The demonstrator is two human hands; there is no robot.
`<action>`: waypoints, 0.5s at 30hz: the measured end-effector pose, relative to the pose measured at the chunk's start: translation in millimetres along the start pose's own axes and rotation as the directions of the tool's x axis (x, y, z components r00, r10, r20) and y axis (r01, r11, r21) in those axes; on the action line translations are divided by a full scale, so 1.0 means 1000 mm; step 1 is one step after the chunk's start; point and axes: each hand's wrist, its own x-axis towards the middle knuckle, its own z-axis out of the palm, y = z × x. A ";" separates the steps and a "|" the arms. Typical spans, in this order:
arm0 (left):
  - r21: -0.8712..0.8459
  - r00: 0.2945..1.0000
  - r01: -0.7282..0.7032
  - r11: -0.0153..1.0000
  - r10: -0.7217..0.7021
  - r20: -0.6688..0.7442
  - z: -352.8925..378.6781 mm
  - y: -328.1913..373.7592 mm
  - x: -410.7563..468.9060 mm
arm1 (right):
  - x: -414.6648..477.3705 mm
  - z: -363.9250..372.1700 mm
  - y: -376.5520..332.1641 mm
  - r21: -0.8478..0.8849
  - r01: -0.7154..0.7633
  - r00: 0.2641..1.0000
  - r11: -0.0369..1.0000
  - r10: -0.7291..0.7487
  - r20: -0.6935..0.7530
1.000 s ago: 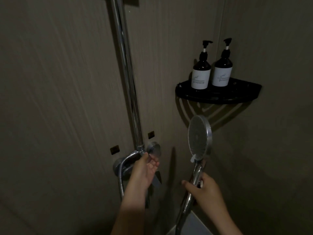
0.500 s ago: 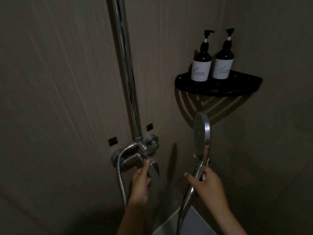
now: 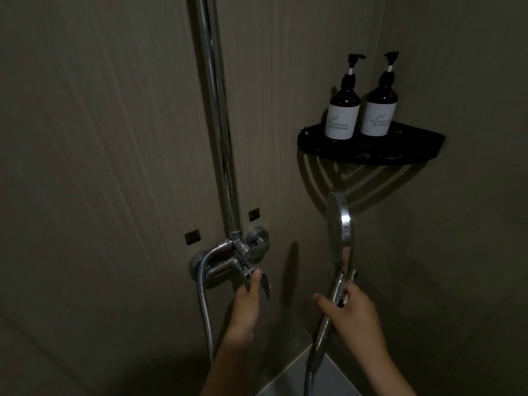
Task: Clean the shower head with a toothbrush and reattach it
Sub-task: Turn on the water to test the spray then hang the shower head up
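Note:
My right hand (image 3: 353, 312) grips the chrome handle of the shower head (image 3: 340, 221), which stands upright and is seen almost edge-on, its face turned left. Its metal hose (image 3: 310, 372) drops away below my wrist. My left hand (image 3: 247, 298) holds the lever handle of the chrome mixer tap (image 3: 228, 267) on the wall, thumb up along the lever. A second hose (image 3: 204, 304) loops down from the tap. No toothbrush is in view.
A chrome riser pipe (image 3: 218, 115) runs up the wall from the tap. A black corner shelf (image 3: 371, 151) at the right carries two dark pump bottles (image 3: 343, 110) with white labels. A pale ledge (image 3: 288, 378) shows at the bottom. The room is dim.
My left hand has dropped from the upper tap knob to the lever below it. The shower head has turned from facing me to almost edge-on.

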 end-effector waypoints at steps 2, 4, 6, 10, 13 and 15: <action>0.019 1.000 0.011 1.000 -0.011 0.006 0.000 0.000 0.000 | 0.001 -0.001 0.001 -0.012 0.000 1.000 1.000 0.000 -0.014; 0.020 1.000 0.013 1.000 -0.013 0.000 0.000 0.000 0.000 | 0.001 -0.001 -0.001 -0.015 -0.005 1.000 1.000 0.005 -0.011; 0.011 1.000 0.016 1.000 -0.016 -0.007 0.000 0.001 0.001 | 0.000 -0.001 -0.001 -0.026 -0.012 1.000 1.000 0.011 -0.013; -0.003 0.999 0.036 0.999 -0.036 -0.013 0.001 0.002 0.003 | -0.002 -0.002 -0.001 -0.021 -0.016 1.000 1.000 0.015 -0.021; -0.010 0.999 0.037 0.999 -0.037 -0.001 0.000 0.003 0.002 | -0.004 -0.003 -0.001 -0.017 -0.014 1.000 1.000 0.013 -0.021; -0.010 0.999 0.041 0.999 -0.041 0.012 0.000 0.002 0.004 | -0.005 -0.004 -0.002 -0.023 -0.018 1.000 1.000 0.018 -0.012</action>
